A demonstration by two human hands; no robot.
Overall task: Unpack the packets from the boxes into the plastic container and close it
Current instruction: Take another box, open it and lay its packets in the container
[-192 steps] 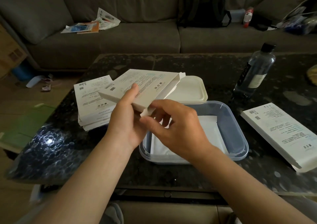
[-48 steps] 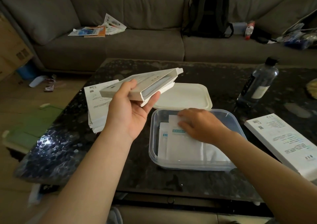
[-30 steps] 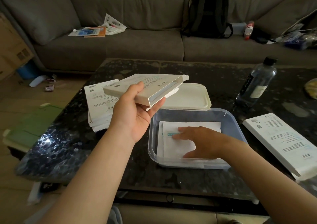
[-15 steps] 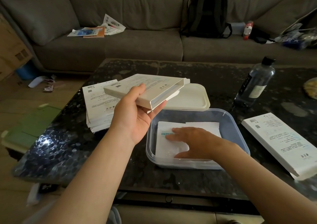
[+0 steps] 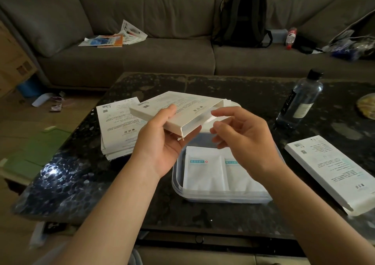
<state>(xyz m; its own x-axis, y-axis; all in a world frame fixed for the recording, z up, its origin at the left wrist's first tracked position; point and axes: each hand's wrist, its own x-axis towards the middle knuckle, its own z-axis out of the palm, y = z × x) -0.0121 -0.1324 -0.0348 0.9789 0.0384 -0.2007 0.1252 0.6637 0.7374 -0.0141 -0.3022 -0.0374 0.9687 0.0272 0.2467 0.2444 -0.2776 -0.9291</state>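
Two packets (image 5: pixel 205 169) lie flat in the plastic container (image 5: pixel 176 180); left hand (image 5: pixel 162 140) grips the box (image 5: pixel 178 110), mouth toward 3 o'clock, so the loosely spread, empty right hand (image 5: pixel 241 134) can reach inside

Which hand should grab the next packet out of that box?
Probably the right hand. It is empty, with fingers open beside the open end of the box. The left hand is busy gripping that box above the plastic container.
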